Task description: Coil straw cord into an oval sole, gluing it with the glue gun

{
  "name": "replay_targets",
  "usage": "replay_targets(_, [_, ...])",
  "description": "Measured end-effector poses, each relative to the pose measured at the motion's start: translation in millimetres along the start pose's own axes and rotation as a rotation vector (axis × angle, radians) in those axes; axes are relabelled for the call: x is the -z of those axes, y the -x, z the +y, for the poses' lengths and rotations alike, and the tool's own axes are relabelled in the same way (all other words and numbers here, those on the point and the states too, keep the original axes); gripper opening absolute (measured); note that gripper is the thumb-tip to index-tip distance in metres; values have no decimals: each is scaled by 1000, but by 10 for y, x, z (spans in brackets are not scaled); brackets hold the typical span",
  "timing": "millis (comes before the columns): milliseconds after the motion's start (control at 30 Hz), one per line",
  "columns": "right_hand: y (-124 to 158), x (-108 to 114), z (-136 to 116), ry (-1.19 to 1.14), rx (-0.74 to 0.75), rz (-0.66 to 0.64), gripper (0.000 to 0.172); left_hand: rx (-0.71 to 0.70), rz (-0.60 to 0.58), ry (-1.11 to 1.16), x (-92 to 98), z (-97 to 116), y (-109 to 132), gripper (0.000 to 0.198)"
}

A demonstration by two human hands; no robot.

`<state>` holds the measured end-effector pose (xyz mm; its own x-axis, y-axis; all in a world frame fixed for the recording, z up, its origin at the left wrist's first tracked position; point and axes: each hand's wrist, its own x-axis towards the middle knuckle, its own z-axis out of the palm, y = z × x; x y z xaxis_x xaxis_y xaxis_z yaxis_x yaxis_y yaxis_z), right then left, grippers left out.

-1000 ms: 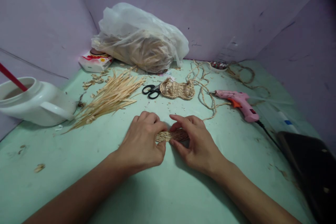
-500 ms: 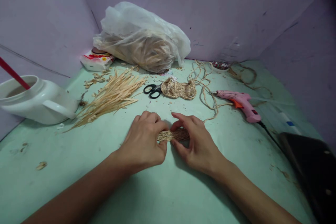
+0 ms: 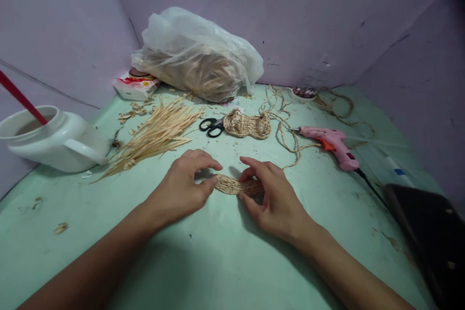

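Observation:
A small, flat, sole-shaped piece of coiled braided rope (image 3: 228, 184) lies low over the table in front of me. My right hand (image 3: 271, 193) has its thumb and bent fingers around the right part of this piece, hiding that end. On the other side, my left hand (image 3: 191, 181) has thumb and fingers apart at the piece's left end, its thumb tip close to the edge; whether it touches is unclear. Beyond my hands sits a similar coiled rope piece with raised loops (image 3: 249, 125), beside black-handled scissors (image 3: 212, 127).
A pink glue gun (image 3: 329, 143) lies at right, near loose braided cord (image 3: 286, 135) and a dark object (image 3: 428, 232). Fibre strips (image 3: 160, 131) and a white jug (image 3: 69, 140) with a red stick occupy the left. A filled plastic bag (image 3: 203, 58) rests against the wall.
My left hand has let go of the rope piece's left end and moved slightly left, its fingers spreading. My right hand has stayed at the other end.

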<state>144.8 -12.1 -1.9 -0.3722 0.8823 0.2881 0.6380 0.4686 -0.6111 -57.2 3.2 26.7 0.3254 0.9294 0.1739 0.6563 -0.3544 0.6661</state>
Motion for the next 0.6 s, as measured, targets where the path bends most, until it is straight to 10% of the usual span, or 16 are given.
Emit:
replay_targets(133, [12, -12, -4, 34, -7, 16, 56, -209, 175, -320, -63, 88, 155, 24])
replay_targets(600, [23, -12, -14, 41, -17, 36, 52, -121, -333, -726, -338, 310, 280, 53])
